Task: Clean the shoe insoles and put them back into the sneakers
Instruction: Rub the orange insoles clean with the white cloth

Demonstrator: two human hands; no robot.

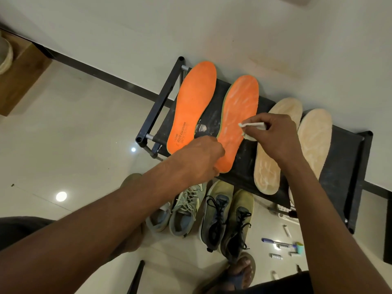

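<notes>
**Watch out: the insole could slide off the rack**

My right hand (273, 139) pinches a small white cloth (252, 129) with curled fingers and rubs it on the second orange insole (237, 122). That insole has pale streaks on it. My left hand (201, 160) holds down its heel end with bent fingers, but I cannot tell just how they lie.

The other orange insole (193, 107) lies just beside it. Two tan insoles (275, 145) lie on the right. All four rest on the top of the black shoe rack (343, 158). The sneakers (212, 215) wait on the floor below.

If I rub too hard, I think the insole could slip from under my left hand and fall on the floor. Then it would get dirty again. My arm could also bump the tan insoles, because they hang over the edge. The cloth is little, so it could slip from my fingers.
</notes>
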